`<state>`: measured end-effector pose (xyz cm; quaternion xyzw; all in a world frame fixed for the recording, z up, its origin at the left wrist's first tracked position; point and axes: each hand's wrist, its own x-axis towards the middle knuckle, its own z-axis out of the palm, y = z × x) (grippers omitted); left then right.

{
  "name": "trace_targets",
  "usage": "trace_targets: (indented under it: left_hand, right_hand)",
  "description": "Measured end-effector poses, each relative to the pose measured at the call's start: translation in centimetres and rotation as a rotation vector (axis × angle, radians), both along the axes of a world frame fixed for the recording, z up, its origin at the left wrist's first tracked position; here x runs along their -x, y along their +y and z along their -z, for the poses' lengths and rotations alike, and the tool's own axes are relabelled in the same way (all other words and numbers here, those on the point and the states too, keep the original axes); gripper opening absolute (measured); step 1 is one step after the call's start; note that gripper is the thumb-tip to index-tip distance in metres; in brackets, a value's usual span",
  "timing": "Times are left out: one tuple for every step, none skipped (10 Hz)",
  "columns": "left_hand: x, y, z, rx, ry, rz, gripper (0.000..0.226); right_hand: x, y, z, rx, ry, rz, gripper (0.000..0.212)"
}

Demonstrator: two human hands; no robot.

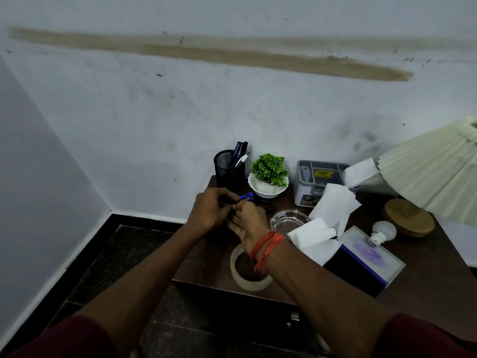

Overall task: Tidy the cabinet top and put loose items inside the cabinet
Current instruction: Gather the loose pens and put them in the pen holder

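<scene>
Both hands meet over cabinet top left edge: left hand and right hand pinch blue pen. Tape roll at 6 o'clock by front edge; ashtray at 3.

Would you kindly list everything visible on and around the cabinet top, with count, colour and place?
pen holder: one, black mesh, back left, pens inside
plant: one, green in white pot, beside the holder
organiser box: one, grey, back centre
glass ashtray: one, clear, centre
tissues: several, white, loose around the tissue box
tissue box: one, white and purple top, right front
bulb: one, white, lying right
lamp: one, cream shade, wooden base, tipped at right
tape roll: one, clear, front edge
blue pen: one, held by both hands
left hand: gripping pen
right hand: gripping pen, orange thread at wrist
</scene>
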<state>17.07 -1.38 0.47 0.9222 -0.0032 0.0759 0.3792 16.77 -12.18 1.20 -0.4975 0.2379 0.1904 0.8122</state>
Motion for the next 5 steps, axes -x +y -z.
trace_targets:
  left_hand:
    - [0.3,0.3,-1.3,0.094,-0.060,-0.023,0.020]
    - [0.2,-0.1,-2.4,0.198,-0.112,-0.078,0.016]
    - [-0.2,-0.3,-3.5,0.250,-0.167,-0.113,0.015]
    - [-0.7,-0.5,-4.9,0.297,-0.228,-0.144,0.013]
    - [-1.4,-0.5,-6.4,0.333,-0.289,-0.174,0.011]
  right_hand:
    - [-0.3,0.4,-1.0,0.044,-0.059,-0.025,0.019]
    - [-1.3,0.7,-1.6,0.130,-0.121,-0.036,0.018]
    - [-1.9,0.7,-2.6,0.261,-0.193,-0.064,0.018]
    - [-2.8,0.5,-4.0,0.398,-0.343,-0.131,0.014]
    - [-3.4,0.2,-5.6,0.495,-0.428,-0.168,0.016]
